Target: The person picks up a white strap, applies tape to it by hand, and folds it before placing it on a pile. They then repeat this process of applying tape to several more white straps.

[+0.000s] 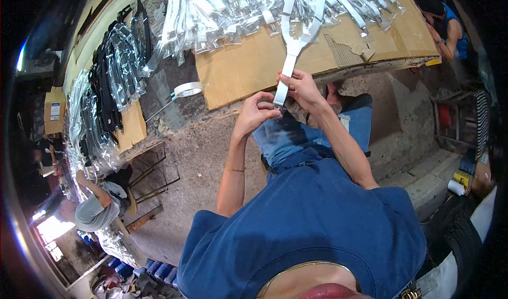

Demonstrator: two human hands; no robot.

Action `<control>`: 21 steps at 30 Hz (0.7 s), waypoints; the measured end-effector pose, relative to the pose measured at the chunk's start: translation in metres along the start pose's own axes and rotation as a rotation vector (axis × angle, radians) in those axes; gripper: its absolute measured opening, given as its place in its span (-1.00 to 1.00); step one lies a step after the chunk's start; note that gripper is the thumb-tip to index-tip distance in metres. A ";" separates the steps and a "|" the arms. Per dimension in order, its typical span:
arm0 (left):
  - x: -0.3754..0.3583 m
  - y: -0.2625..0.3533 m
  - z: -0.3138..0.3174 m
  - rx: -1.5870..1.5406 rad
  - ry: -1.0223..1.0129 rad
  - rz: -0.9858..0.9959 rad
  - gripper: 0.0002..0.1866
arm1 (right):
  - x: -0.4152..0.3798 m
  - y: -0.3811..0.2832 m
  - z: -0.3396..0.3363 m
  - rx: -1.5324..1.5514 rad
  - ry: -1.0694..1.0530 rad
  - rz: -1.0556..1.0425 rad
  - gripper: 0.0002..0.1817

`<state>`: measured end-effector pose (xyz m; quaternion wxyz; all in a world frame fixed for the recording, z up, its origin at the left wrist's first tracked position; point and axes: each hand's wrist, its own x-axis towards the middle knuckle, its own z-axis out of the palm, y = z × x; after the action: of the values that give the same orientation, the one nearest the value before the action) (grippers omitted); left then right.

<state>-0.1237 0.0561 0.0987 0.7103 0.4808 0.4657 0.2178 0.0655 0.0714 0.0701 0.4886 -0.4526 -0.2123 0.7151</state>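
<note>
A pair of white suspenders [293,46] with a Y-shaped join runs from the table down toward my lap. My right hand [304,91] is closed around its single strap, thumb and fingers pinching it from the right side. Lower down, at the strap's end, my left hand [255,114] pinches a small metal clip [277,108] between thumb and fingers. The clip's details are too small to make out. The two upper straps spread out over a pile of plastic-wrapped white suspenders [211,13].
A cardboard sheet [238,69] covers the table edge before me. To the left lie a roll of tape [188,89] and black wrapped straps [108,71]. One person [100,209] works at lower left, another [450,34] at upper right. A stool [447,119] stands right.
</note>
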 end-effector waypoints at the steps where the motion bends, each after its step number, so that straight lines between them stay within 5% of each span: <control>1: -0.001 -0.002 0.001 -0.005 -0.009 0.001 -0.56 | 0.000 0.002 -0.001 0.026 0.012 -0.011 -0.71; 21: 0.020 -0.003 0.020 -0.112 0.282 0.131 -0.67 | 0.001 -0.006 -0.009 0.060 0.049 -0.002 -0.75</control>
<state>-0.0973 0.0601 0.0896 0.6479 0.4346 0.5153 0.3547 0.0760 0.0734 0.0702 0.5076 -0.4550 -0.1790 0.7094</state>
